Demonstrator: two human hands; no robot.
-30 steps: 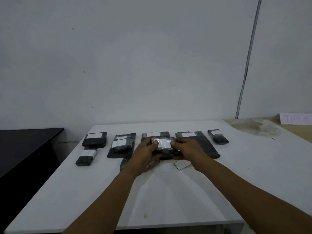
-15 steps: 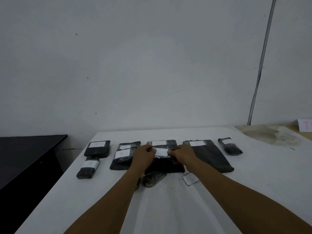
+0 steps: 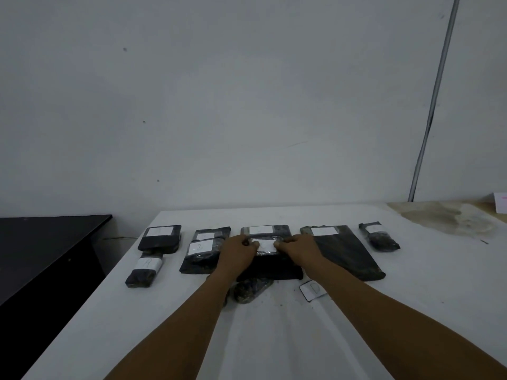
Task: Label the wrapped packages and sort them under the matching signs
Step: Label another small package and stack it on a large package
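Several black wrapped packages with white labels lie in a row on the white table (image 3: 274, 338). A small labelled package (image 3: 265, 246) sits on top of a larger black package (image 3: 270, 267) in the middle of the row. My left hand (image 3: 238, 255) grips its left end and my right hand (image 3: 300, 252) grips its right end, thumbs on the white label. Left of it lie a package marked B (image 3: 201, 249) and one marked A (image 3: 145, 270). A loose label marked D (image 3: 312, 290) lies on the table near my right forearm.
A big flat black package (image 3: 343, 250) and a small one (image 3: 380, 237) lie to the right. An unlabelled dark bundle (image 3: 249, 290) lies between my forearms. A black desk (image 3: 41, 248) stands at the left. A white sign (image 3: 500, 202) with pink writing stands at the far right.
Both hands carried the small labelled package away from me and set it down on the middle black package. The view shifted so the table sits lower and the sign slid right.
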